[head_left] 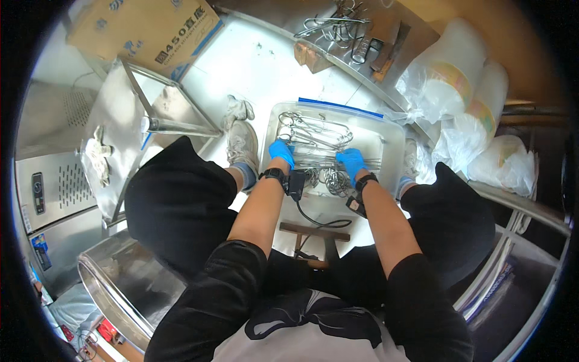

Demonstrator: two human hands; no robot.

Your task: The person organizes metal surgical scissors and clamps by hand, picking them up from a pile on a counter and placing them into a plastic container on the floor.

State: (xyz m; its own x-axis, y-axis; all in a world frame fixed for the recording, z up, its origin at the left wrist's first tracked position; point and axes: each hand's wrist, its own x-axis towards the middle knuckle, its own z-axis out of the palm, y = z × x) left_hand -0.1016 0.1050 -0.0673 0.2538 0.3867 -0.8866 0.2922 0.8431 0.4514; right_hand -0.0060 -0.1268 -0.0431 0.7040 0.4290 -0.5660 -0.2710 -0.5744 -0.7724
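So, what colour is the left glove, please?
The left glove is blue, best seen in the head view.

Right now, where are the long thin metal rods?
In the head view, the rods run from the left hand past the right hand near the middle, in or just above the white tub.

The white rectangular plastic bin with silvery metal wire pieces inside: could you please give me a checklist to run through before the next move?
1. Left hand gloved in blue: ok.
2. Right hand gloved in blue: ok.
3. White rectangular plastic bin open on top: ok.
4. Thin straight silvery metal rods lifted clear of the pieces below: cannot tell from above.
5. Fingers closed firmly round the rods: cannot tell.
6. Silvery wire loops neatly arranged: not ok, jumbled.
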